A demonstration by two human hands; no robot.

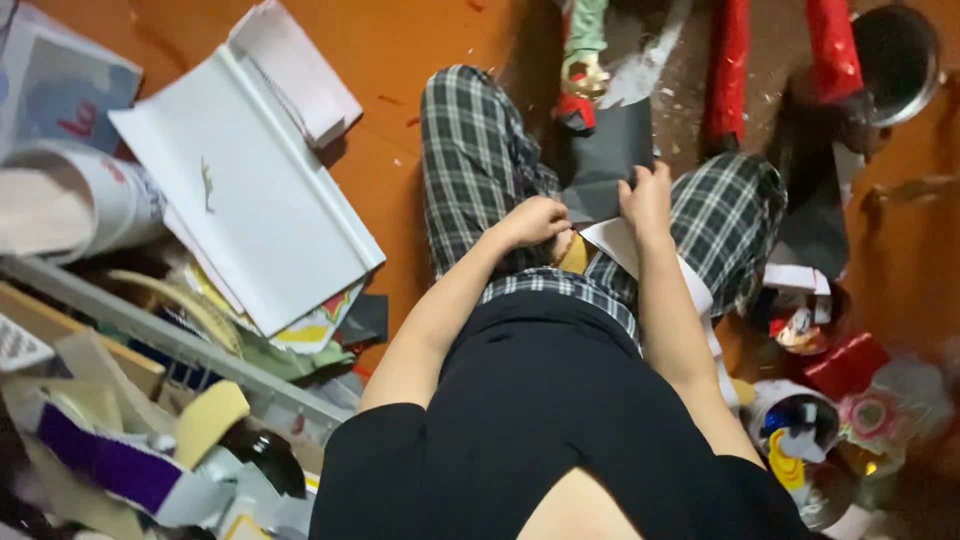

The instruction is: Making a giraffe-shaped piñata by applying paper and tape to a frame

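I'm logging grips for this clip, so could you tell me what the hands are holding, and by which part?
Both hands hold a dark grey sheet: the right hand pinches its lower right edge, the left hand its lower left corner.

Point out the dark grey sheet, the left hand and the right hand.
dark grey sheet (605, 160): head view, middle of its flat face.
left hand (535, 222): head view, back of the hand.
right hand (648, 200): head view, back of the hand.
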